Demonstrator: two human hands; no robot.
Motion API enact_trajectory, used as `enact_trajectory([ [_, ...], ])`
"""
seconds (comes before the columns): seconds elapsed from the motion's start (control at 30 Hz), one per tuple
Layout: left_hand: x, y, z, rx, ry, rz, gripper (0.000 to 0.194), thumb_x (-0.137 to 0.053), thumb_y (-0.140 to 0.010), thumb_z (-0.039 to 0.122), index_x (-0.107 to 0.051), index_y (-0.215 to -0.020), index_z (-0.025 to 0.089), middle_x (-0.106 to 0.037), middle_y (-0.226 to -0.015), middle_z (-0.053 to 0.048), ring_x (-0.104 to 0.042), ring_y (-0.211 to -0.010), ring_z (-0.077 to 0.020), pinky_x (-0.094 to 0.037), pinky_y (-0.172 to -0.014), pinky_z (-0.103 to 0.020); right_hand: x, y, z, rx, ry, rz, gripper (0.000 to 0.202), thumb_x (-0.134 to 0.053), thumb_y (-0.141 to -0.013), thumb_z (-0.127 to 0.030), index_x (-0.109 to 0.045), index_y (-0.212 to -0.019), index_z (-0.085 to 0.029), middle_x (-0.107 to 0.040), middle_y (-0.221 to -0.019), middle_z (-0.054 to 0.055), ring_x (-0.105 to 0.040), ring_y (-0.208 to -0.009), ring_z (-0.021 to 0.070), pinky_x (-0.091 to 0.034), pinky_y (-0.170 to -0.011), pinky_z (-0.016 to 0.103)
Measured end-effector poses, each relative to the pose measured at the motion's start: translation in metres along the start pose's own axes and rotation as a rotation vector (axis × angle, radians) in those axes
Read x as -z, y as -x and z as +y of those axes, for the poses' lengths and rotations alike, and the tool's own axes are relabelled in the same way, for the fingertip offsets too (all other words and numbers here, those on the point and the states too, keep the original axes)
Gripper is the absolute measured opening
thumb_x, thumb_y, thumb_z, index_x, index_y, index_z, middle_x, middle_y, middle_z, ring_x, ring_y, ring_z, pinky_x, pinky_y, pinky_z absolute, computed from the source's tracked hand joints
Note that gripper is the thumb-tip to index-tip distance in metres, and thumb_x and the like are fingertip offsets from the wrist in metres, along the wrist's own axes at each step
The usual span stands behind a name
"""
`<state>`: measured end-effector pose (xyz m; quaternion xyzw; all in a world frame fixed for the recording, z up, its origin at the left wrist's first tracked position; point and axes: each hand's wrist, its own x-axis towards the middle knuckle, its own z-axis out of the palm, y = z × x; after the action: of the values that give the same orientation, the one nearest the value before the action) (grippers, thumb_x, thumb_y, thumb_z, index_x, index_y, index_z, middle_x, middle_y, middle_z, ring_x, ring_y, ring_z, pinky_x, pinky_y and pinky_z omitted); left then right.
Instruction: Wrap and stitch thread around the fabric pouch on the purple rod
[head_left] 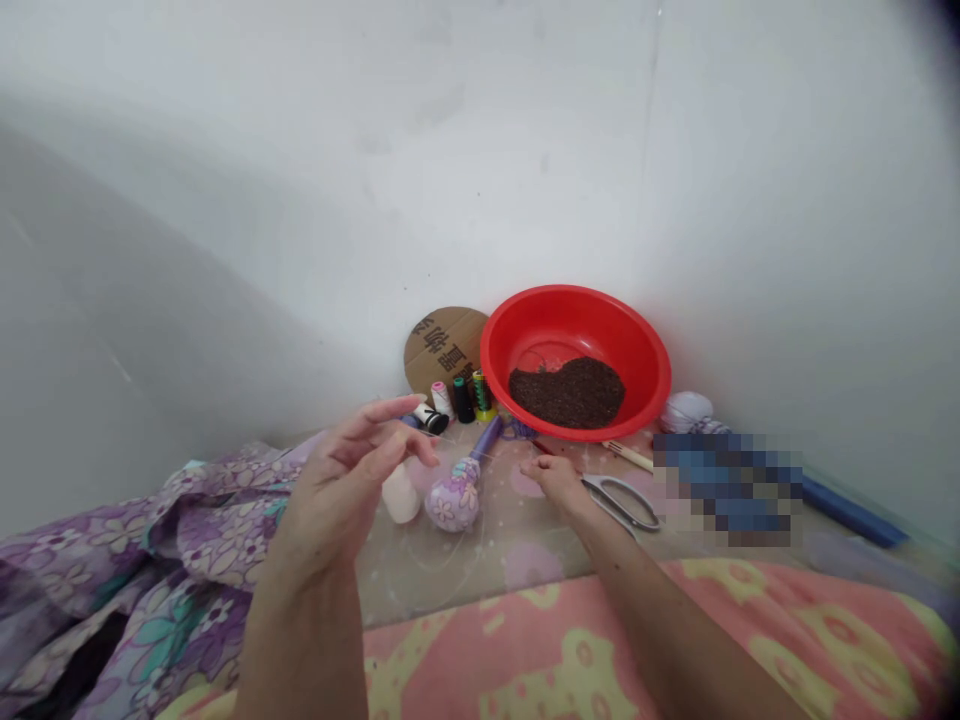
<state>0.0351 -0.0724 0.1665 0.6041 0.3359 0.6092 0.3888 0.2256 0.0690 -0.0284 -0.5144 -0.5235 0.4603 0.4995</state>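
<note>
My left hand (352, 470) is raised at the left with its fingers stretched out and apart. A fine white thread (484, 456) runs from near its fingertips toward my right hand (556, 478), whose thumb and finger pinch the thread's end. Whether a needle is there too is too small to tell. Between my hands a stuffed ball of purple floral cloth (454, 497) with a gathered neck lies on the table, a purple strip (489, 436) beyond it. A white spool (401, 494) stands beside the ball, partly behind my left fingers. Grey-handled scissors (626, 503) lie by my right wrist.
A red basin (651, 365) holding dark brown filling (574, 393) stands at the back, beside a cardboard disc (442, 350) and several thread spools (463, 400). Purple floral cloth (202, 510) is heaped left. A white yarn ball (686, 411) sits right. A pink-yellow cloth (480, 660) covers the front.
</note>
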Motion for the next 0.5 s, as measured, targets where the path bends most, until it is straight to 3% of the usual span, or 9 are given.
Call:
enact_trajectory([
  [0.13, -0.009, -0.004, -0.001, 0.016, -0.005, -0.002, 0.03, -0.058, -0.073, 0.023, -0.058, -0.102, 0.014, -0.061, -0.056, 0.0, -0.057, -0.06, -0.0133, -0.044, -0.076, -0.033, 0.002, -0.003, 0.002, 0.042, 0.028, 0.003, 0.022, -0.056, -0.058, -0.035, -0.05, -0.049, -0.017, -0.04, -0.042, -0.005, -0.034, -0.044, 0.0081, -0.024, -0.043, 0.022],
  [0.3, -0.017, -0.006, 0.002, 0.019, -0.028, 0.005, 0.033, -0.057, -0.073, 0.022, -0.058, -0.105, 0.013, -0.06, -0.052, -0.001, -0.058, -0.059, -0.015, -0.045, -0.061, -0.027, 0.002, -0.012, 0.006, 0.055, 0.058, 0.053, 0.011, -0.051, -0.062, -0.026, -0.056, -0.064, -0.016, -0.048, -0.049, -0.004, -0.04, -0.045, 0.0092, -0.03, -0.045, 0.021],
  [0.5, -0.039, 0.002, 0.007, 0.006, -0.141, -0.14, 0.027, -0.052, -0.077, 0.022, -0.059, -0.103, 0.015, -0.063, -0.058, -0.002, -0.057, -0.056, -0.0144, -0.044, -0.061, -0.028, 0.004, -0.01, 0.003, 0.054, 0.082, 0.014, 0.017, -0.049, -0.068, -0.027, -0.055, -0.056, -0.016, -0.045, -0.04, -0.005, -0.035, -0.034, 0.0077, -0.027, -0.037, 0.021],
])
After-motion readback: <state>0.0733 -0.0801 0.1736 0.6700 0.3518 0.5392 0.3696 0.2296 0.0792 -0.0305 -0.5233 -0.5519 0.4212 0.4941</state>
